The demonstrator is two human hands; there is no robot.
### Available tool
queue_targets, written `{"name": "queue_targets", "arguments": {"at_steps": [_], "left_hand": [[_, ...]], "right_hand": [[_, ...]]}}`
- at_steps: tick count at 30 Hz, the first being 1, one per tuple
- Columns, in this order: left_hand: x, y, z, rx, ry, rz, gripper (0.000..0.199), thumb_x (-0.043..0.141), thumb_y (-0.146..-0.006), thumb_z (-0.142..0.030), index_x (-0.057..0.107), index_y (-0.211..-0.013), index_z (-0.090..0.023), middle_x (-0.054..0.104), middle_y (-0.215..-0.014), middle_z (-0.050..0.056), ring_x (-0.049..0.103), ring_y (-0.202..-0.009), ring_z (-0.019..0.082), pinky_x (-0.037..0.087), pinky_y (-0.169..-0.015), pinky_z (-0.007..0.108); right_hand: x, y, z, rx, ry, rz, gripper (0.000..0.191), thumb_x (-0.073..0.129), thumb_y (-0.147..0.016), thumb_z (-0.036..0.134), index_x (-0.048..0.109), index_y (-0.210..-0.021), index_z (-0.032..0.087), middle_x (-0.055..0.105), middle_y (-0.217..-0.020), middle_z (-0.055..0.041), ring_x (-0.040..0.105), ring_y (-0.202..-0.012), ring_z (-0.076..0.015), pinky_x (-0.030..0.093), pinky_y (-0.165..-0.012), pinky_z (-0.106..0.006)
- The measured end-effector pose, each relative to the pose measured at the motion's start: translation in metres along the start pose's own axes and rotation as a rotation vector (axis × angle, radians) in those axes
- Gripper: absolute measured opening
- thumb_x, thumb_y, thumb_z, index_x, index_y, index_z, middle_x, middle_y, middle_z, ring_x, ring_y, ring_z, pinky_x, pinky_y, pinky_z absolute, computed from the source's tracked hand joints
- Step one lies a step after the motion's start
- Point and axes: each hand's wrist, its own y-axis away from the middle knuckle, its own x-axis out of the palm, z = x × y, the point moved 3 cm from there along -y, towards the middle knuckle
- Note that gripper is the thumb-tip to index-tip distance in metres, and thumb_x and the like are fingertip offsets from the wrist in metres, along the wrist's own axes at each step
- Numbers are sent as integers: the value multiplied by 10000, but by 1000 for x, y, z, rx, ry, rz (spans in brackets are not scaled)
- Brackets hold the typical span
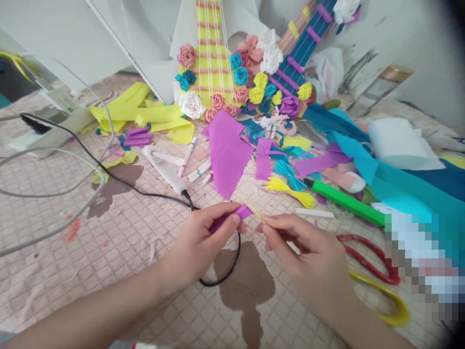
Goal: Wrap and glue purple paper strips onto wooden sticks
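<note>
My left hand [205,237] is closed, with thumb and fingers pinching a small folded piece of purple paper [244,211]. In my right hand [308,249] a thin pale yellowish strip [253,207] is pinched between thumb and fingertips. Its far end lies against or just over the purple piece; I cannot tell whether they touch. A larger purple paper sheet [228,150] lies just beyond my left fingers. Red-handled and yellow-handled scissors, with a red loop [390,271] and a yellow loop [399,310], lie beside my right wrist, partly hidden by it.
Two paper guitars stand behind, one yellow [214,48] and one blue [305,60], trimmed with paper flowers. A white V-shaped corded device [167,169], several markers [187,157], a green cutter [345,201], a white roll [397,143] and paper scraps surround my hands.
</note>
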Motion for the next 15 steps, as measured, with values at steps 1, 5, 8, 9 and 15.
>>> {"name": "queue_targets", "arguments": {"at_steps": [1,5,8,9,15], "left_hand": [[0,0,0,-2,-5,0,217,461,-872,-304,625,-836,-167,578,-680,-10,356,-490,52,299,-438,187],[0,0,2,-18,-20,-3,220,458,-873,-312,622,-830,-172,567,-669,-14,350,-487,54,291,-436,191],[0,0,3,-21,-26,-2,221,459,-872,-310,619,-814,-169,571,-675,-12,351,-489,53,295,-441,192],[0,0,3,-20,-30,-4,220,460,-871,-308,618,-812,-167,573,-678,-10,351,-489,53,295,-440,192],[0,0,-1,-29,-64,1,216,454,-871,-301,616,-858,-159,580,-694,-7,367,-496,56,313,-446,188]], "right_hand": [[0,0,1,-24,21,-8,100,565,-791,119,621,-780,201,648,-640,26,570,-509,-87,451,-464,-188],[1,-1,3,-88,64,-26,113,563,-785,93,611,-746,187,685,-714,-4,611,-588,-105,448,-477,-189],[1,-2,4,-109,80,-23,123,562,-780,75,607,-735,181,689,-719,-12,626,-615,-113,445,-481,-191],[1,-2,4,-113,83,-21,127,564,-776,69,607,-733,181,688,-716,-11,626,-613,-112,443,-479,-190],[0,-2,4,-128,78,-27,134,573,-766,60,607,-716,180,662,-683,-7,609,-607,-117,437,-485,-207]]}}
